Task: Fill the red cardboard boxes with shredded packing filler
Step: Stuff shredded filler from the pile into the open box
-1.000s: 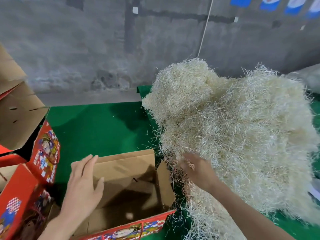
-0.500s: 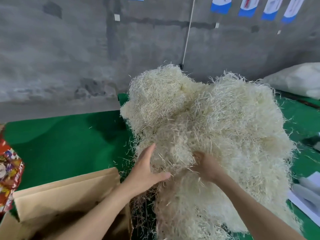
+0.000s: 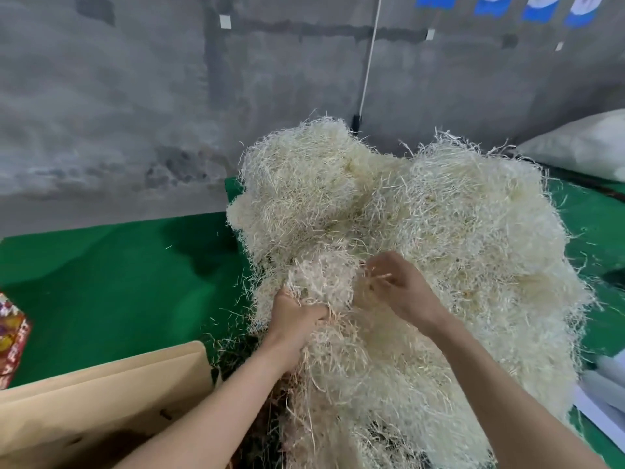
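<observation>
clenching filler (image 3: 439,214), fingers (image 3: 318,314) of the left hand (image 3: 297,321) and right hand (image 3: 404,294) sit near a cardboard flap (image 3: 101,387).

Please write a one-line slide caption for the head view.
Left hand grips a filler clump; right hand pinches strands from the pile on the green table.

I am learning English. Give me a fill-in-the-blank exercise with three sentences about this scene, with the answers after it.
1. The left hand grips a clump of shredded ____.
2. The table has a ____ cover.
3. The box is on the ____ side of the pile.
Answers: filler; green; left.
</observation>
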